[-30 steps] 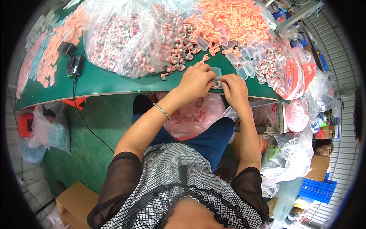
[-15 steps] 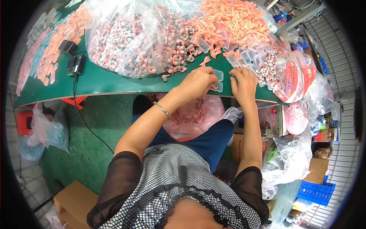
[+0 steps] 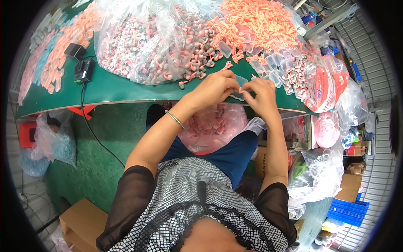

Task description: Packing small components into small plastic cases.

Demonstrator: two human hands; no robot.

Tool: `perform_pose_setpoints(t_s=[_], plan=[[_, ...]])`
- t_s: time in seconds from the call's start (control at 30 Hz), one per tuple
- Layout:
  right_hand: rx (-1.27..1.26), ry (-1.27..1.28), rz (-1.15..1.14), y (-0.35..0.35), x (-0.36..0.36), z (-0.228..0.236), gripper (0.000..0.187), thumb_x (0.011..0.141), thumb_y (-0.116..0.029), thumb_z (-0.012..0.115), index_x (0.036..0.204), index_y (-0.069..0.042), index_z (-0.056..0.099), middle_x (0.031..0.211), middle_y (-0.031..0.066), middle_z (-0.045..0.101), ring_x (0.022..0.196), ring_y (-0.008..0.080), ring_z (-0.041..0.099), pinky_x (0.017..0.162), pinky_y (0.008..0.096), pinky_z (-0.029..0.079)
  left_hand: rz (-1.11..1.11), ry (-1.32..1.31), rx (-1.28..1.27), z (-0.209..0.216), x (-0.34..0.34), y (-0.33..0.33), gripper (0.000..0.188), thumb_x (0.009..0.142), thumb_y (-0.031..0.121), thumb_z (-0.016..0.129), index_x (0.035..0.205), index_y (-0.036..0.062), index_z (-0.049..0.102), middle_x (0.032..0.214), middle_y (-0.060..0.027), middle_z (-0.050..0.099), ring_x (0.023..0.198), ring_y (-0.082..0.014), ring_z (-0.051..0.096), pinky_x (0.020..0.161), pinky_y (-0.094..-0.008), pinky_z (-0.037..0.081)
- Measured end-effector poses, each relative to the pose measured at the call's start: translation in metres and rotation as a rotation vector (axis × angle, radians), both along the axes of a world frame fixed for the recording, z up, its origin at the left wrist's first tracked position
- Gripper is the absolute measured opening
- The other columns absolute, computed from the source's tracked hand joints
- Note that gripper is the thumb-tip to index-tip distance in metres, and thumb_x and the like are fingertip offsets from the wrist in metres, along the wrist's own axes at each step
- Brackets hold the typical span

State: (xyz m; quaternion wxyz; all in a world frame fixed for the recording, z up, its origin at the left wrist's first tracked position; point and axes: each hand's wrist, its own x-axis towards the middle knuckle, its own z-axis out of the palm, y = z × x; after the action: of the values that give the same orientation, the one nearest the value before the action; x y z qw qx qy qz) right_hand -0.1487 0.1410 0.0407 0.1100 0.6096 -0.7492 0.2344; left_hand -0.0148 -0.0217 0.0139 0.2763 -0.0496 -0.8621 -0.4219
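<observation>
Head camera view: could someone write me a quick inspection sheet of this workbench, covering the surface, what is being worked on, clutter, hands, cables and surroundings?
Surface: green table, mostly covered.
Job's things: small clear plastic case at the table's near edge, between both hands; too small to tell more.
Clutter: clear bag of pink-grey small parts; orange pieces pile; empty clear cases; a bag of pink parts on the lap.
Hands: left hand and right hand both pinch at the case; bracelet on the left wrist.
Cables: black cable hangs from a black device off the table.
Surroundings: cardboard boxes, blue crate, plastic bags on the floor.
</observation>
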Motion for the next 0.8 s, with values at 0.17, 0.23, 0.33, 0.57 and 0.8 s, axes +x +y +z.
perform_pose_setpoints(t_s=[0.17,0.23,0.33,0.57,0.8], plan=[[-0.048,0.109,-0.335,0.018,-0.013,-0.011,0.011,0.072,-0.019,0.075,0.077,-0.014,0.067,0.075,0.0011,0.059,0.080,0.0213,0.060,0.079,0.0394,0.035,-0.065,0.002,-0.106,0.000,-0.010,0.000,0.012,0.076,0.000,0.067,0.087,0.0045,0.071,0.092,-0.0113,0.064,0.087,-0.0308,0.064,0.075,-0.0405,0.052],[0.020,0.211,-0.395,0.018,-0.012,-0.015,0.012,0.074,-0.019,0.075,0.081,-0.013,0.066,0.077,0.0011,0.061,0.081,0.0214,0.060,0.079,0.0400,0.036,-0.105,-0.018,-0.140,-0.001,-0.014,0.000,0.012,0.076,0.000,0.067,0.087,0.0045,0.070,0.093,-0.0110,0.064,0.087,-0.0311,0.064,0.075,-0.0403,0.052],[-0.103,0.171,-0.392,0.017,-0.002,-0.011,0.015,0.074,-0.018,0.075,0.085,-0.014,0.066,0.081,0.0018,0.062,0.084,0.0228,0.060,0.079,0.0408,0.036,-0.099,0.014,-0.126,-0.001,-0.013,-0.001,0.013,0.077,-0.002,0.068,0.088,0.0042,0.069,0.095,-0.0101,0.062,0.086,-0.0301,0.063,0.074,-0.0384,0.051],[-0.115,-0.957,-0.075,0.011,0.017,-0.013,0.022,0.087,0.001,0.065,0.109,0.001,0.065,0.094,0.0053,0.069,0.081,0.0091,0.062,0.072,0.0236,0.050,-0.060,0.123,0.063,0.006,-0.006,0.014,0.020,0.075,0.000,0.071,0.093,0.0035,0.063,0.091,-0.0111,0.062,0.085,-0.0326,0.064,0.073,-0.0405,0.053],[-0.269,-1.025,-0.125,0.012,0.024,-0.016,0.011,0.085,0.003,0.068,0.096,-0.001,0.065,0.083,-0.0026,0.063,0.070,0.0021,0.051,0.064,0.0182,0.042,0.514,0.153,-0.153,0.021,0.053,0.013,0.019,0.078,0.005,0.070,0.096,0.0060,0.064,0.092,-0.0116,0.063,0.087,-0.0318,0.064,0.074,-0.0388,0.053]])
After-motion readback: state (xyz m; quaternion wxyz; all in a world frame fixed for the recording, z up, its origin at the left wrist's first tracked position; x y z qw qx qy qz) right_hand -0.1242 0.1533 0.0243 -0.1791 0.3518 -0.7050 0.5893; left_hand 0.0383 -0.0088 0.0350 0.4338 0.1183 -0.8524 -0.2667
